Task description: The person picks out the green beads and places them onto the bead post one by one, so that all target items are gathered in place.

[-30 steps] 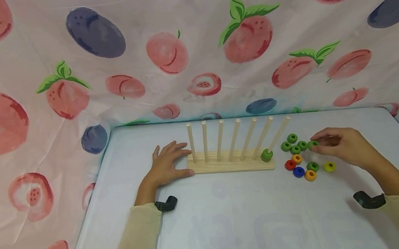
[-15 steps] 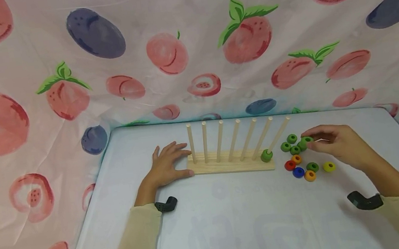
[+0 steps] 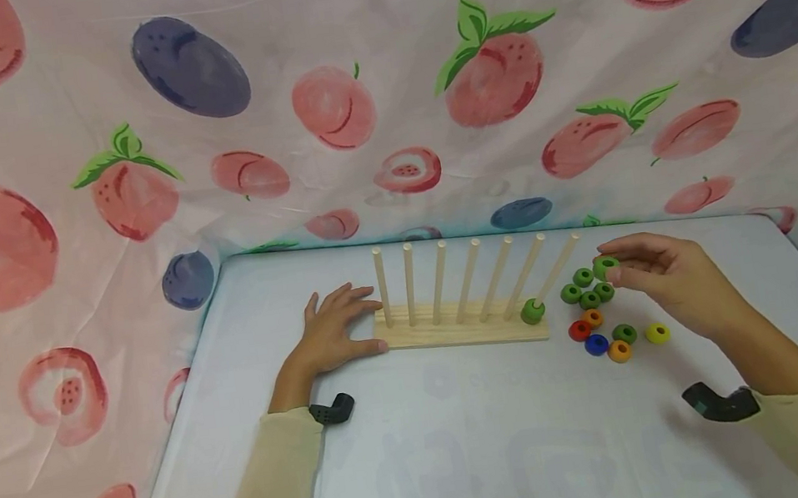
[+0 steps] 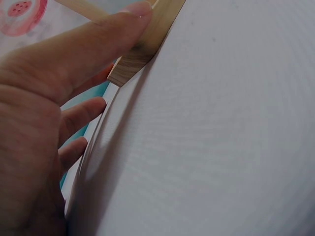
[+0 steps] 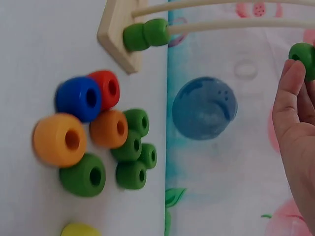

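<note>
A wooden peg rack (image 3: 463, 331) with a row of upright dowels stands on the table. Two green beads (image 5: 146, 34) are threaded at the bottom of its rightmost dowel. At the rack's left end, my left hand (image 3: 330, 334) holds the base between thumb and index finger, the other fingers spread out behind. My right hand (image 3: 676, 280) pinches a green bead (image 3: 605, 268) between thumb and fingers, raised over the loose beads to the right of the rack. In the right wrist view the hand (image 5: 298, 123) shows at the right edge, the held bead partly cut off.
Loose beads lie right of the rack: several green ones (image 3: 589, 300), a red (image 3: 580, 331), a blue (image 3: 597, 344), two orange (image 3: 619, 351) and a yellow one (image 3: 657, 333). A fruit-printed cloth (image 3: 386, 32) hangs behind the white table (image 3: 470, 441).
My right hand has lifted the green bead up from the group and moved slightly left and away from me. The left hand and the rack have stayed put.
</note>
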Demonstrator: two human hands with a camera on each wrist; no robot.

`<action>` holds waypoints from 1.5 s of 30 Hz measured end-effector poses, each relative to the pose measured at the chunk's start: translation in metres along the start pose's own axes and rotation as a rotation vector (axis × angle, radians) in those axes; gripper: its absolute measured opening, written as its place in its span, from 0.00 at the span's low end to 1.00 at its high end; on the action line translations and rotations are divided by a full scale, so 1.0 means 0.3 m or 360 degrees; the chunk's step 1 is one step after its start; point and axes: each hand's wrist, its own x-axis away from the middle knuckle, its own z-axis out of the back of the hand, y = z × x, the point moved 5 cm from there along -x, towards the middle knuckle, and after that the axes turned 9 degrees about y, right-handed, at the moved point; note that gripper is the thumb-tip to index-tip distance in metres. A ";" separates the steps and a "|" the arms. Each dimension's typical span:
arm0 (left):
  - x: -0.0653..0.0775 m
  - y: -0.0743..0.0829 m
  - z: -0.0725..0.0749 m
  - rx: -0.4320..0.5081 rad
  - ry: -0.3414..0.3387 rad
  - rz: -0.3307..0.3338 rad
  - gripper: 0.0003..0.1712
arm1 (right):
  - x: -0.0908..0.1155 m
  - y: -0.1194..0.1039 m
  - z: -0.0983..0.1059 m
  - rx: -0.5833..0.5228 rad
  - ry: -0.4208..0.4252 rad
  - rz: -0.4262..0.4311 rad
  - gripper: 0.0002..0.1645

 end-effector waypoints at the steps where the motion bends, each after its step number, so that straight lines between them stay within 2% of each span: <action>1: 0.000 -0.001 -0.001 -0.0001 0.0000 0.0000 0.42 | -0.001 -0.006 0.000 -0.0023 0.0007 -0.0008 0.22; 8: -0.003 -0.001 -0.003 -0.0015 0.0000 -0.0006 0.42 | -0.010 -0.056 0.001 -0.0289 0.0071 -0.0031 0.19; 11: -0.002 0.002 0.001 -0.0010 0.0002 -0.0007 0.42 | -0.016 -0.078 -0.001 -0.0671 0.0035 0.0011 0.17; 15: -0.001 0.004 0.003 -0.0010 -0.0008 -0.0001 0.42 | -0.023 -0.103 -0.006 -0.1126 -0.0034 0.0067 0.21; 21: 0.004 0.001 0.000 -0.0014 -0.0020 0.0008 0.43 | -0.042 -0.133 -0.005 -0.1206 0.0044 0.0122 0.19; 29: 0.002 -0.001 0.001 -0.0014 -0.0025 0.0000 0.43 | -0.060 -0.178 -0.015 -0.1296 0.0084 0.0258 0.17; 45: 0.001 0.010 0.008 0.0001 -0.0034 0.0009 0.42 | -0.082 -0.241 -0.050 -0.1146 0.0098 0.0332 0.18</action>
